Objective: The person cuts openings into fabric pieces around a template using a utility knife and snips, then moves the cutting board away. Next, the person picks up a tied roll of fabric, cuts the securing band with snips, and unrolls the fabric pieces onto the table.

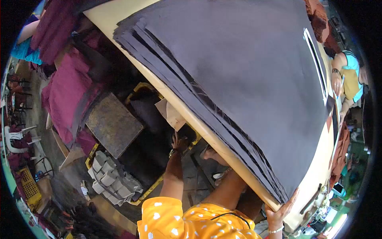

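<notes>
A thick stack of dark grey fabric layers (238,71) lies on a pale table (304,179). Below the table's long edge, my left hand (180,143) is closed at the lower corner of a tan card piece (175,118). The far side of its fingers is hidden. My right hand (281,211) rests against the table's near corner, by the tip of the fabric stack, with thumb and fingers apart. A dark bin with a yellow rim (153,189) stands under my left arm.
Maroon cloth (69,93) hangs at the left beside a worn board (114,124). Bundled grey pieces (111,179) lie below the board. Across the table at the right, a person in light blue sleeves (350,59) has their hands at its edge. A yellow crate (30,187) stands far left.
</notes>
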`<state>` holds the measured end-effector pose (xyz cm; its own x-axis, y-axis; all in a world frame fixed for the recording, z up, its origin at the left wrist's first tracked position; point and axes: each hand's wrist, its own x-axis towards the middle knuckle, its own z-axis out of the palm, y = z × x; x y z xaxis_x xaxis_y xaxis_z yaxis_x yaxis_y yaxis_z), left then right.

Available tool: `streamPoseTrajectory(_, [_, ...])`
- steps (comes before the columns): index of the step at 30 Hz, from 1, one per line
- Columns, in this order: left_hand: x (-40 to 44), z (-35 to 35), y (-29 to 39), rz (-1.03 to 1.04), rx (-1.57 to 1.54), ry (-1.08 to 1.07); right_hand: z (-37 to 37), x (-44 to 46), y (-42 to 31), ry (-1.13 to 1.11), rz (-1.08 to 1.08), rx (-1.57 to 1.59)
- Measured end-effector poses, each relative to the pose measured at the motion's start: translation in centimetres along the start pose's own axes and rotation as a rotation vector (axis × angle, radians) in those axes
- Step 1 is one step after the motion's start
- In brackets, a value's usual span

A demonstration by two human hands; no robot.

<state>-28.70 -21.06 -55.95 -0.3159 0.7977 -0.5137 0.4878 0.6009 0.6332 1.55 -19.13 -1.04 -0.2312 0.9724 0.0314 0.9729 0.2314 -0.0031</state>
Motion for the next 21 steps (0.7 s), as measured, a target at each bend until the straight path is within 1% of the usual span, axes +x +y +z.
streamPoseTrajectory(8, [1.2, -2.0, 3.0, -0.1, 0.002, -0.035, -0.3, 0.4, -0.6, 0.011, -0.037, -0.054])
streamPoseTrajectory(11, [1.9, -2.9, 3.9, -0.135, 0.006, -0.027, 0.2, -0.4, 0.5, -0.005, 0.019, -0.05])
streamPoseTrajectory(14, [2.8, -4.6, 4.9, -0.17, 0.018, -0.018, -0.2, 0.1, -0.2, 0.019, -0.059, -0.077])
streamPoseTrajectory(17, [3.4, -5.0, 5.0, -0.189, 0.028, -0.016, -0.1, 0.1, -0.1, 0.027, -0.064, -0.073])
streamPoseTrajectory(21, [3.7, -4.0, 4.3, -0.196, 0.034, -0.023, 0.1, -0.8, 1.1, -0.029, 0.011, -0.111])
